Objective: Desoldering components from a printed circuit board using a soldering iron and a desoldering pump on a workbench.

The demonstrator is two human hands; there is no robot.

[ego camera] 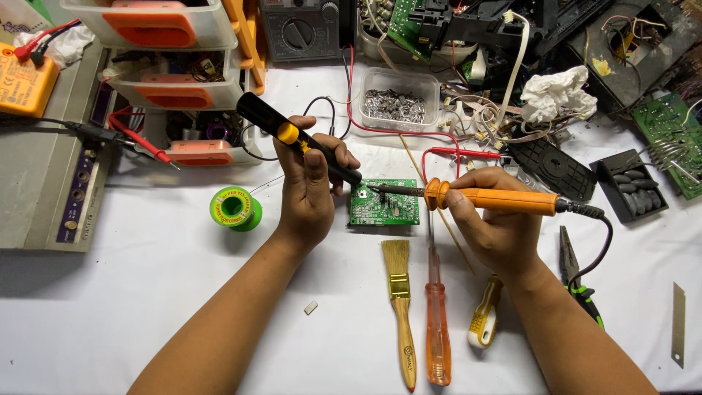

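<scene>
My left hand (307, 194) grips a black desoldering pump (292, 135) with a yellow button, its tip resting at the upper left of a small green circuit board (385, 205) on the white table. My right hand (491, 216) holds an orange-handled soldering iron (490, 197), whose metal tip touches the same spot on the board. The two tool tips meet close together.
A green solder spool (235, 208) lies left of my left hand. A brush (401, 307), an orange screwdriver (437, 322) and a yellow cutter (485, 314) lie in front. Pliers (578, 278) sit at the right. A clear tub of parts (398, 102), red probes (464, 153) and drawers (175, 80) stand behind.
</scene>
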